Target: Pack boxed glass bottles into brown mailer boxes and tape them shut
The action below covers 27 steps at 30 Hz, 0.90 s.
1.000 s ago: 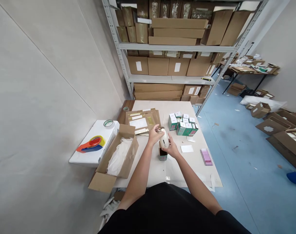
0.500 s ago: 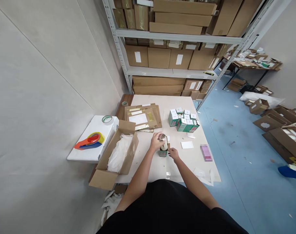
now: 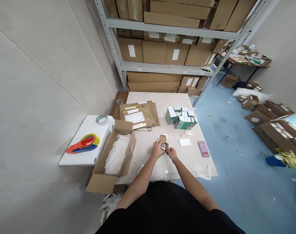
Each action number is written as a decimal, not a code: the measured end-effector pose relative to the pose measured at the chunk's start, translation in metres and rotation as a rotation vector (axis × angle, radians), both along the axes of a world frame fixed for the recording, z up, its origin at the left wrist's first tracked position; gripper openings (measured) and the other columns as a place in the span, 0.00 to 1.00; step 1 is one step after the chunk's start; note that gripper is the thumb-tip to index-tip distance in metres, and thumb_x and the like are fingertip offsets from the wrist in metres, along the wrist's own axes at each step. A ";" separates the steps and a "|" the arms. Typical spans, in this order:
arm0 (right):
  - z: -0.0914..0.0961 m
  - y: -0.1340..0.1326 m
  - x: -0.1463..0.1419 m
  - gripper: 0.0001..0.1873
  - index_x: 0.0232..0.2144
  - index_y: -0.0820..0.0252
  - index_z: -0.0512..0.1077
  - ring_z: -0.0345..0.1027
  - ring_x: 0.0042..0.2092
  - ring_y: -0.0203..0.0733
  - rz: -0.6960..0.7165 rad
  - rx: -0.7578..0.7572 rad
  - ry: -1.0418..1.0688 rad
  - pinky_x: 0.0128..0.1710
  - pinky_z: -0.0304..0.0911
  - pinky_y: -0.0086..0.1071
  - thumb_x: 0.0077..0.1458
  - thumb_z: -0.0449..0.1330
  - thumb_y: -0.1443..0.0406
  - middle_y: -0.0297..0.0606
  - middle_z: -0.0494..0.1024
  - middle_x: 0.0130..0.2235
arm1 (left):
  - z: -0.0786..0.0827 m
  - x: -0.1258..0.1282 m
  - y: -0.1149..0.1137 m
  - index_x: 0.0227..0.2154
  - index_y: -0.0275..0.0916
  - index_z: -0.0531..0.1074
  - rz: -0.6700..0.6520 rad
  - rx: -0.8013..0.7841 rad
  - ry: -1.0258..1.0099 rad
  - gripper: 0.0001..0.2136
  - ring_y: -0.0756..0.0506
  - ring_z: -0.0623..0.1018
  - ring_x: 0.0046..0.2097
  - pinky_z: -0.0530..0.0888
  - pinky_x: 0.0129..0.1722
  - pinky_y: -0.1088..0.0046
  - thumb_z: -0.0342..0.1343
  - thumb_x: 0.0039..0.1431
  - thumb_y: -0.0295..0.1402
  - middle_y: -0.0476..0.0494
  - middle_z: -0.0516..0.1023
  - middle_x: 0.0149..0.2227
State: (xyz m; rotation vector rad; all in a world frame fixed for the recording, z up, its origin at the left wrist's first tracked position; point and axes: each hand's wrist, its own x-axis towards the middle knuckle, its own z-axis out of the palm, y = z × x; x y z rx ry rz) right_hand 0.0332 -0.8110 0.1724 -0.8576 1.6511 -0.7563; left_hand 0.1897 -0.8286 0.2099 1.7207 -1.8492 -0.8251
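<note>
In front of me on the table stands a small carton (image 3: 163,138) with its brown flaps up. A round container with a shiny silver top (image 3: 163,146) sits low inside it, most of its body hidden by the walls. The fingers of my left hand (image 3: 157,149) curl around the left side of that container's top. My right hand (image 3: 172,154) pinches the carton's right flap or edge. Beyond my hands, several green and white small boxes (image 3: 180,122) are grouped together. A white card (image 3: 185,142) lies to the right.
An open cardboard box (image 3: 128,152) with white wrapping stands at left, beside a white surface (image 3: 72,156) holding a tape dispenser (image 3: 83,144) and tape roll (image 3: 101,119). Flattened cardboard (image 3: 151,113) lies at the back. A shelf rack (image 3: 157,67) with cartons rises behind the table.
My left hand has lowered the silver-topped container from above the small carton down into it. My right hand has stayed at the carton's right side. The view has shifted slightly.
</note>
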 end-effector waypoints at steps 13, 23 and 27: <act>-0.001 0.007 0.003 0.10 0.34 0.54 0.69 0.78 0.37 0.43 0.012 -0.068 0.150 0.37 0.72 0.33 0.52 0.60 0.56 0.35 0.81 0.35 | -0.044 0.033 -0.017 0.54 0.40 0.76 0.236 0.283 0.385 0.17 0.42 0.81 0.49 0.75 0.54 0.65 0.58 0.63 0.33 0.38 0.81 0.51; 0.002 0.026 0.001 0.30 0.58 0.46 0.74 0.75 0.56 0.47 0.364 -0.247 0.427 0.57 0.68 0.39 0.52 0.60 0.69 0.35 0.78 0.58 | -0.050 0.017 -0.014 0.59 0.41 0.71 0.179 0.303 0.407 0.28 0.44 0.81 0.47 0.76 0.50 0.67 0.66 0.53 0.29 0.37 0.76 0.58; 0.005 0.024 -0.004 0.32 0.57 0.44 0.75 0.75 0.56 0.52 0.389 -0.164 0.427 0.57 0.67 0.40 0.50 0.63 0.71 0.34 0.82 0.54 | -0.040 0.017 -0.012 0.53 0.43 0.73 0.138 0.201 0.423 0.24 0.44 0.79 0.50 0.76 0.53 0.66 0.61 0.52 0.23 0.40 0.75 0.57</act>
